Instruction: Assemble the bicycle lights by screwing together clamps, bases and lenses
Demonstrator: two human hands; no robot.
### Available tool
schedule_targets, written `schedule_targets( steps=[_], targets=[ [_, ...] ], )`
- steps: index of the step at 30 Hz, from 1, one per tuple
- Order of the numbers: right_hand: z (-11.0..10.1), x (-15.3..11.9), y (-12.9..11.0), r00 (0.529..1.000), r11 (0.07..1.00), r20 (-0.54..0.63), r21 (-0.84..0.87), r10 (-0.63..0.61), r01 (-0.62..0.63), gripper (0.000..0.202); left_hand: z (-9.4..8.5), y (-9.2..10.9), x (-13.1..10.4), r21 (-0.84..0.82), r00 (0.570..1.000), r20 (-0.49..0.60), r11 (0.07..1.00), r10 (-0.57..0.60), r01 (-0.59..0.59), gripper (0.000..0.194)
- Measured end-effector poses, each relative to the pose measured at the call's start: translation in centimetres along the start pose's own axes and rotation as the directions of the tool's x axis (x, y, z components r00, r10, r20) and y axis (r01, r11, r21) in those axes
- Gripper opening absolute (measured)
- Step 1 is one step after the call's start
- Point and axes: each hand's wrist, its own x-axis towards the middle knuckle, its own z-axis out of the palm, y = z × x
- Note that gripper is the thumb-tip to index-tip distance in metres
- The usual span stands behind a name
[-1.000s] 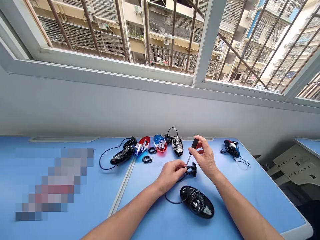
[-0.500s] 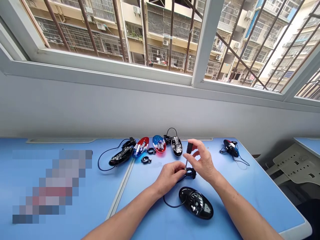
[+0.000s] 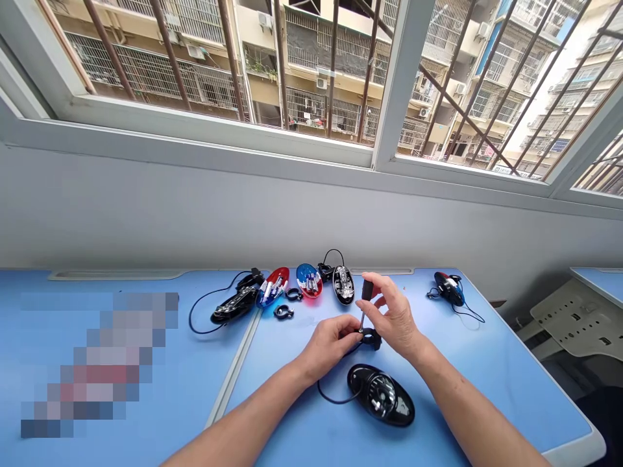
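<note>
Screwdriver (image 3: 368, 290) with black ring clamp (image 3: 376, 340), both hand-held.
The screwdriver's handle is gripped by the fingers of the right hand (image 3: 393, 316), its tip placed at the clamp's left end, which is pinched by the fingers of the left hand (image 3: 327, 344). Nearer than the clamp, a black oval unit (image 3: 382, 394) is laid on the blue tabletop (image 3: 302, 441); beyond the clamp, an open black shell (image 3: 344, 285) is set down.

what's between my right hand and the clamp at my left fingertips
The screwdriver: in the head view, its shaft runs down from your right hand to the black ring clamp.
</note>
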Motion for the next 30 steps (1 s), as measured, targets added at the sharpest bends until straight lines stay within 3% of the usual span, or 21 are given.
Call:
schedule_targets(
  steps=[10,22,30],
  targets=[
    [-0.1,-0.1,0.4,1.0,1.0,-0.02,0.011,-0.014,0.015,0.042,-0.3,0.7,-0.1,0.029,0.999,0.038,0.999,-0.033,0.032,0.014],
    [-0.7,-0.3,-0.2,0.998,0.996,-0.029,0.081,0.047,-0.045,0.04,-0.3,-0.1,0.6,-0.15,0.989,0.005,0.978,-0.145,0.144,0.021],
    [0.0,-0.2,-0.5,0.996,1.0,-0.089,-0.01,0.025,-0.026,0.035,-0.2,0.1,0.3,-0.164,0.993,-0.01,0.98,-0.119,0.116,0.017]
  ],
)
